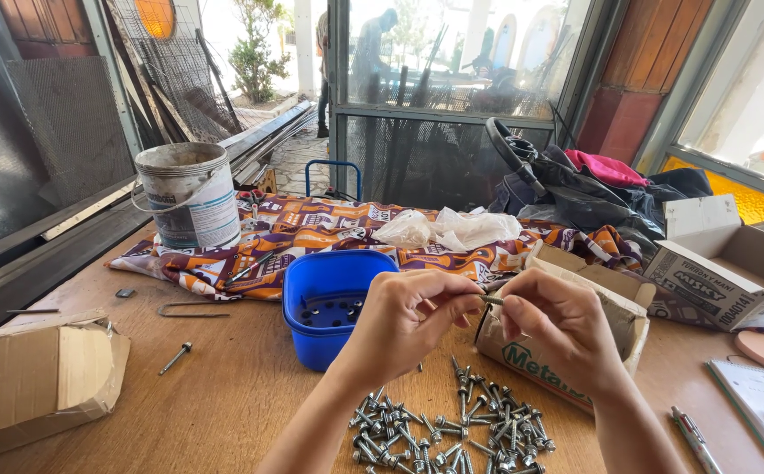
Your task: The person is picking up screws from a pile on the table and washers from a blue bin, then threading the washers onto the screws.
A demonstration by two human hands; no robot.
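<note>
- Small screw [491, 300] pinched between both hands at chest height, long axis roughly left-right, tilted a bit.
- Left hand [404, 318] closed, thumb + forefinger on screw's left end; right hand [559, 320] closed on its right end. Equally near.
- Directly below: loose pile of screws [452, 427] on wooden table [224, 395].
- Blue plastic tub [329, 303] just left of left hand, a few small pcs at bottom.
- Torn cardboard box [575, 329] behind right hand, contents hidden.
- White bucket [191, 195] far left on patterned cloth [312, 230], inside not visible.
</note>
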